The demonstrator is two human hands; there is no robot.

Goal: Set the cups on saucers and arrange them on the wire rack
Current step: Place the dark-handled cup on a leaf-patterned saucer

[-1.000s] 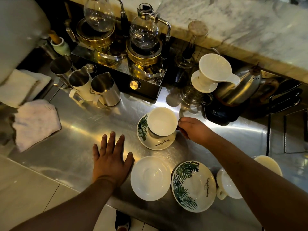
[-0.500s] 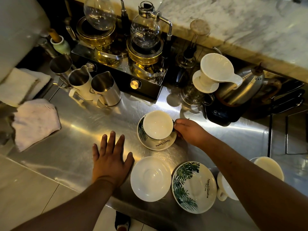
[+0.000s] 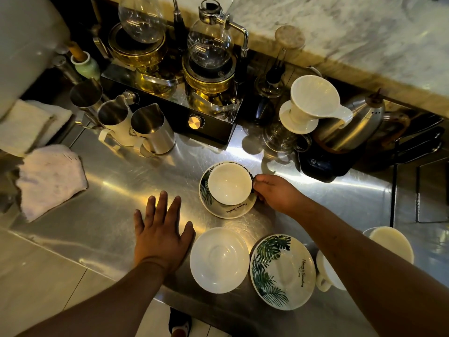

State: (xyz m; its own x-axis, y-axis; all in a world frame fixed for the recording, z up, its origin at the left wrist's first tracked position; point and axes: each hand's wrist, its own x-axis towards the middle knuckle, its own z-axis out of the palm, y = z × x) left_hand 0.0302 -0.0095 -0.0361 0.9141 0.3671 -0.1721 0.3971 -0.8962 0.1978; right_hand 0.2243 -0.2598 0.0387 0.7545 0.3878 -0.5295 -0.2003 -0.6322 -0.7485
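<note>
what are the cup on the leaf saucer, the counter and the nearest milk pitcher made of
The cup looks like glazed ceramic or porcelain: smooth, white, softly glossy. The counter seems to be brushed stainless steel, going by its swirled scratch marks and bright glare. The milk pitcher is polished metal, probably steel, with mirror-like reflections on its wall.

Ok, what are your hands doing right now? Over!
Left hand flat on counter. Right hand grips cup on leaf saucer. Plain saucer and second leaf saucer bare. Nothing blocking.
</note>
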